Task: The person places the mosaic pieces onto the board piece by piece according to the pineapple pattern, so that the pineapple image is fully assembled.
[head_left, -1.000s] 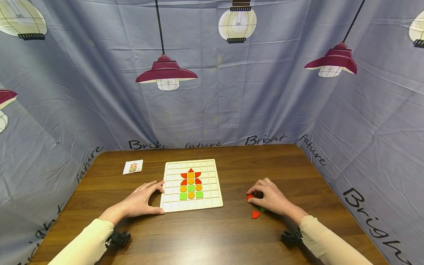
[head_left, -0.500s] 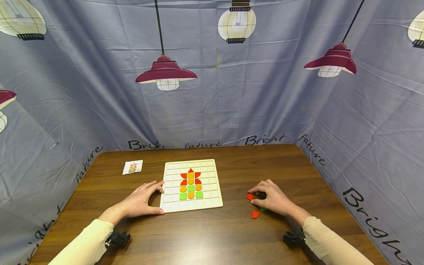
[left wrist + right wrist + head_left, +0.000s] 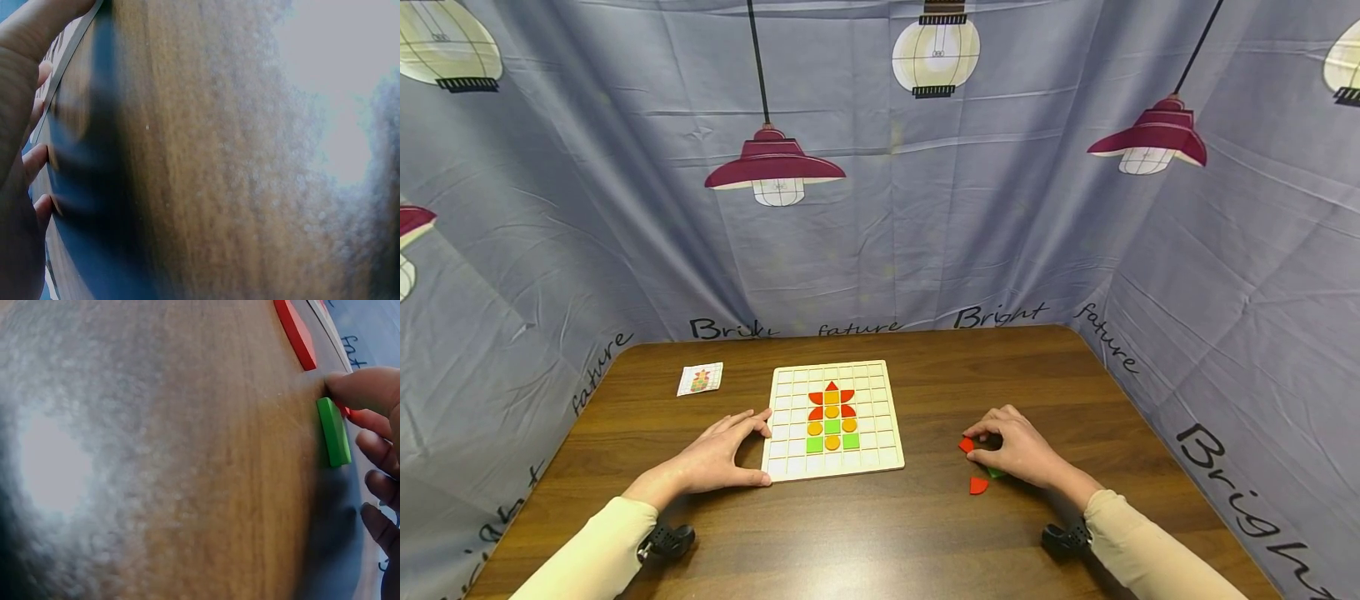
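Observation:
My left hand [image 3: 718,454] rests at the left side of a pale gridded board [image 3: 874,412], thumb at its near-left corner and fingertips along the left edge. A pattern of red, orange and green flat pieces lies mid-board. To the right of the board, my right hand [image 3: 1018,452] pinches a red tile [image 3: 966,446] with thumb and forefinger, close over the table; the fingers partly cover it. Under that hand a green tile [image 3: 335,432] lies on the wood, mostly hidden in the head view. Nearer me lies a red quarter-circle tile [image 3: 978,486].
A small picture card [image 3: 700,379] with a similar coloured pattern lies at the back left of the brown wooden table [image 3: 865,533]. Behind and at both sides hangs a blue-grey curtain [image 3: 880,250] printed with lamps and lettering.
My right hand has shifted slightly to the right, and more of the red tile between its fingertips shows. The left hand and the board stay where they were.

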A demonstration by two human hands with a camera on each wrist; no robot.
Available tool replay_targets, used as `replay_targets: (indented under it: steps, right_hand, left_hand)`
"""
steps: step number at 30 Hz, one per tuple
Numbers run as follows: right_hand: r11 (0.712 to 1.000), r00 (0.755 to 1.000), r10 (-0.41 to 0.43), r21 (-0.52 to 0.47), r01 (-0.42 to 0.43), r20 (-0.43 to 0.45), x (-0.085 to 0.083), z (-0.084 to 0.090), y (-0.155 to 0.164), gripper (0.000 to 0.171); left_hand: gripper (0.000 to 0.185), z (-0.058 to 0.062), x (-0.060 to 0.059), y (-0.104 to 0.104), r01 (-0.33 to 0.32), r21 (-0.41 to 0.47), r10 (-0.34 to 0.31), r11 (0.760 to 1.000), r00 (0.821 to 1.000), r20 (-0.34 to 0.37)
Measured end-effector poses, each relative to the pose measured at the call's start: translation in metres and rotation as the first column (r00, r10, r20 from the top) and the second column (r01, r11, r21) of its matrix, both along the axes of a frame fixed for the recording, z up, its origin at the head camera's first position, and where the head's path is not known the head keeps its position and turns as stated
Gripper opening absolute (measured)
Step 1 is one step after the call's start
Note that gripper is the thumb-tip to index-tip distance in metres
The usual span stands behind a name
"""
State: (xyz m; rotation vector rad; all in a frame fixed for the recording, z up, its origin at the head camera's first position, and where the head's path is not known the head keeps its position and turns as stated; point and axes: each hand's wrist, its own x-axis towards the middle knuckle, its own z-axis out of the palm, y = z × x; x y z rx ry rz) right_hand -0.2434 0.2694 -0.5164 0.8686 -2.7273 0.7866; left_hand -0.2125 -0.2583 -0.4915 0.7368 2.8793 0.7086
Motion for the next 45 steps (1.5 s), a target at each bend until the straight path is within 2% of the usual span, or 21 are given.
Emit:
replay_targets:
  steps: [9,14,22,29,36,45]
  right_hand:
    - [0.999,0.996,0.015,0.037,-0.011,-0.093,-0.001,-0.002,-0.004,0.022]
    - [1.0,0.993,0.026,0.02,-0.023,-0.116,-0.001,0.002,-0.018,0.024]
    - [0.987,0.981,0.161,0.027,-0.159,-0.11,0.007,0.016,-0.077,0.024]
    - [0.97,0.964,0.241,0.068,-0.235,-0.113,0.008,0.017,-0.13,0.023]
    - [0.973,0.967,0.221,0.088,-0.211,-0.128,0.011,0.01,-0.162,0.023]
    - [0.987,0.981,0.137,0.105,-0.123,-0.139,0.011,0.005,-0.174,0.025]
  left_hand:
    - [0.064,-0.002,-0.001,-0.001,-0.005,-0.006,0.005,1.0,1.0,-0.003]
    - [0.065,-0.001,-0.002,-0.001,-0.01,-0.013,0.01,1.0,1.0,0.008]
    - [0.065,-0.001,-0.001,-0.001,-0.013,-0.013,0.013,1.0,1.0,0.014]
    - [0.064,-0.001,-0.001,-0.001,-0.012,-0.009,0.012,1.0,1.0,0.016]
    - [0.065,0.0,-0.001,0.001,-0.016,-0.015,0.017,1.0,1.0,0.018]
    - [0.064,0.0,0.0,0.001,-0.015,-0.011,0.015,1.0,1.0,0.006]
